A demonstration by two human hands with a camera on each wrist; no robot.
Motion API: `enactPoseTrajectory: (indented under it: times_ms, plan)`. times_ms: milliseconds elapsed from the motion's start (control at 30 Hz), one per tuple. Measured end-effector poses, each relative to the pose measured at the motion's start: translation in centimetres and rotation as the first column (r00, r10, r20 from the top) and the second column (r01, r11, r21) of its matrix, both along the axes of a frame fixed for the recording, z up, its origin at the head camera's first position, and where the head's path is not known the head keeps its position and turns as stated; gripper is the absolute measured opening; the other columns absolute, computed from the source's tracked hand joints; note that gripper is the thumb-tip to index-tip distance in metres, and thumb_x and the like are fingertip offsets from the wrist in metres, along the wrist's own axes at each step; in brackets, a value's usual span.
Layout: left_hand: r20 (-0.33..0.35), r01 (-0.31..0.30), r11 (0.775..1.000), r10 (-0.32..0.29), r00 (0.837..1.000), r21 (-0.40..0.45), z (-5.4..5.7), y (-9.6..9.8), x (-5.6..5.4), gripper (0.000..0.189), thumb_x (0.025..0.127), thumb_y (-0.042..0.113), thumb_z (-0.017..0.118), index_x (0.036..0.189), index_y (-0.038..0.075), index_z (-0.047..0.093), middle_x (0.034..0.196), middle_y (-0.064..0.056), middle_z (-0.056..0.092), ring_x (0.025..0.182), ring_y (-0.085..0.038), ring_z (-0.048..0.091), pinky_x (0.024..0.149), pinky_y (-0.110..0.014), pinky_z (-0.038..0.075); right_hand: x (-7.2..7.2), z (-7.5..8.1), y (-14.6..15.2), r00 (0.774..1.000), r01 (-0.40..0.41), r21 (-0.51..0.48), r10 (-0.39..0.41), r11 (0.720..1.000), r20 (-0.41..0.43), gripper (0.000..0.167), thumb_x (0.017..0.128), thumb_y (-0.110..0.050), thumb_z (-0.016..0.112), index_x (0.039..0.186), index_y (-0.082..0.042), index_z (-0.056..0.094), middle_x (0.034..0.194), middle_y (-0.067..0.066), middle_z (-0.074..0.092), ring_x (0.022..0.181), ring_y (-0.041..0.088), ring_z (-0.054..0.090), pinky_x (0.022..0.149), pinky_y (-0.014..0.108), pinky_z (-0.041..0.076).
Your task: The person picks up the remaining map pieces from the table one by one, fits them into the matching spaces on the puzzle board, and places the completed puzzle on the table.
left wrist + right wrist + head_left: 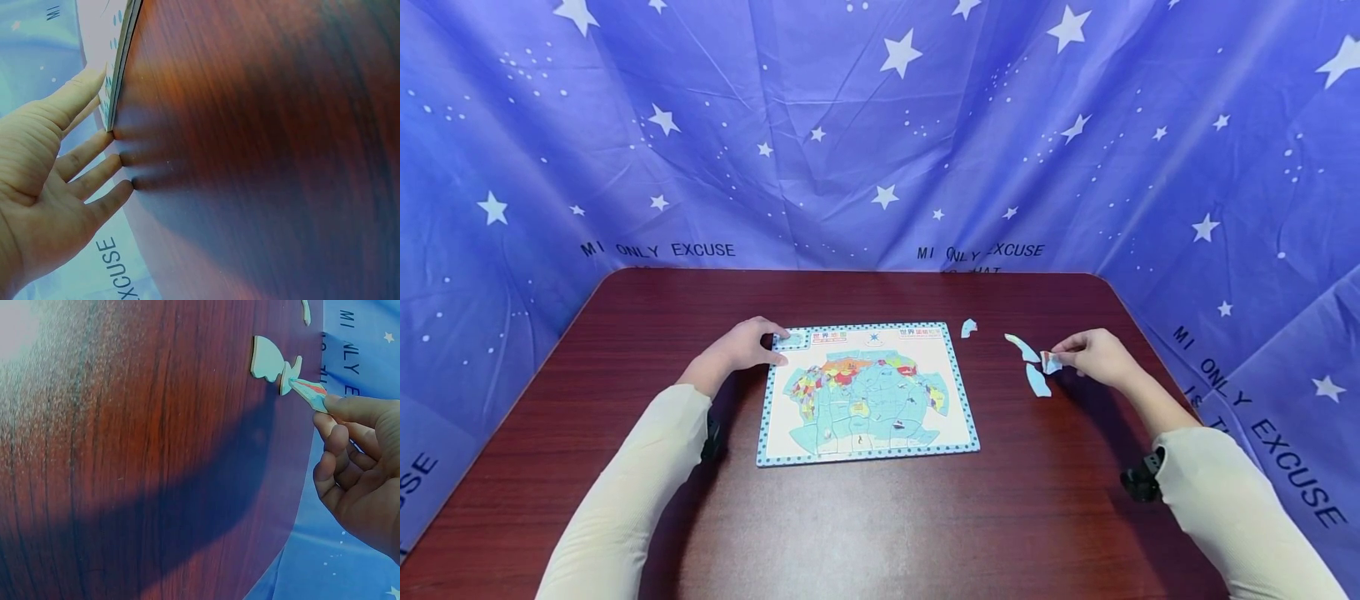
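A world-map jigsaw board (961, 417) with a blue dotted border lies on the table, its map partly filled with coloured pieces. At the board's far left corner is my left hand (748, 344). Its thumb rests on the border, and the other fingers (97, 178) stretch out by the edge and the tabletop. To the right of the board, my right hand (1097, 357) pinches a small puzzle piece (310, 395), light blue with a red patch, between thumb and index finger. Two loose pale pieces, a curved one (1022, 347) and a wedge-like one (1038, 381), lie beside it.
Another loose puzzle piece (969, 328) lies just off the board's far right corner. The dark red wooden table (865, 533) has rounded far corners. A blue curtain (850, 167) with white stars hangs behind and along the sides.
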State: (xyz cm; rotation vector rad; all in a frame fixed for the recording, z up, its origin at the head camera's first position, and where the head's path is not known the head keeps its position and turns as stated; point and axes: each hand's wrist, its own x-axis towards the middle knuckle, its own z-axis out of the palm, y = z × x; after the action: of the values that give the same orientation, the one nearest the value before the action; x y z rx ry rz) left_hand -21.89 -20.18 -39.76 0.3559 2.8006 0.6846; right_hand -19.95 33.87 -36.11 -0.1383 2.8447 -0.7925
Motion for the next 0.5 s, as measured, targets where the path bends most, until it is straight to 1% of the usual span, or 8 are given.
enactPoseTrajectory:
  times_ms: [233,367,500]
  plan:
    - [-0.005,-0.004,1.0,0.004,1.0,0.003,0.0,0.0,0.1,0.048,0.082,0.026,0.072,0.123,0.003,0.059,0.138,-0.025,0.042,0.123,-0.038,0.042,0.103,-0.051,0.037,0.1,0.2,-0.8,1.0,-0.001,-0.008,0.001,1.0,0.007,0.025,0.089,-0.018,0.061,0.102,0.002,0.069,0.086,0.015,0.069,0.063,0.015,0.055,0.054,0.028,0.043]
    - [-0.011,-0.005,1.0,0.005,1.0,-0.008,-0.1,0.0,0.0,0.048,0.083,0.025,0.071,0.123,0.003,0.059,0.138,-0.025,0.042,0.122,-0.038,0.042,0.103,-0.051,0.037,0.0,0.2,-1.1,1.0,-0.006,-0.01,0.006,1.0,0.002,0.025,0.089,-0.018,0.062,0.102,0.002,0.069,0.084,0.014,0.069,0.061,0.014,0.054,0.053,0.028,0.042]
    - [0.0,-0.011,1.0,0.011,1.0,-0.003,0.0,-0.1,0.0,0.047,0.083,0.024,0.071,0.124,0.004,0.059,0.139,-0.024,0.041,0.125,-0.038,0.041,0.104,-0.051,0.036,-0.1,0.1,-1.3,1.0,-0.012,-0.01,0.012,1.0,-0.003,0.025,0.089,-0.017,0.062,0.103,0.003,0.069,0.082,0.014,0.068,0.059,0.014,0.053,0.051,0.027,0.041]
